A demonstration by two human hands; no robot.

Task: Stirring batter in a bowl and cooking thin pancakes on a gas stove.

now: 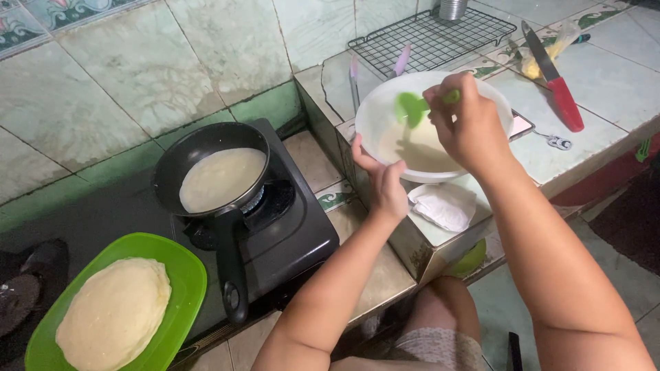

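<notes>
**Batter in the bowl, one round in the pan, a stack on the plate**

Nearest, at the lower left of the frame, a green plate (180, 288) carries a stack of pale cooked rounds (114, 313) — that part looks finished. Just above it, a black frying pan (206, 154) sits on a dark single-burner stove (292, 233), and a thin round of batter (221, 178) covers its base, still pale, so by the look of it cooking is under way.

Right of centre, the left hand (383, 184) grips the near rim of a white bowl (375, 113) on the tiled tabletop (619, 86). The right hand (467, 120) is closed around the handle of a green ladle (411, 108) held over the bowl. Batter remains inside — more rounds seem left to make.

Farther back, toward the upper right, lie a wire cooling rack (433, 34) and a red-handled knife (555, 79).
</notes>
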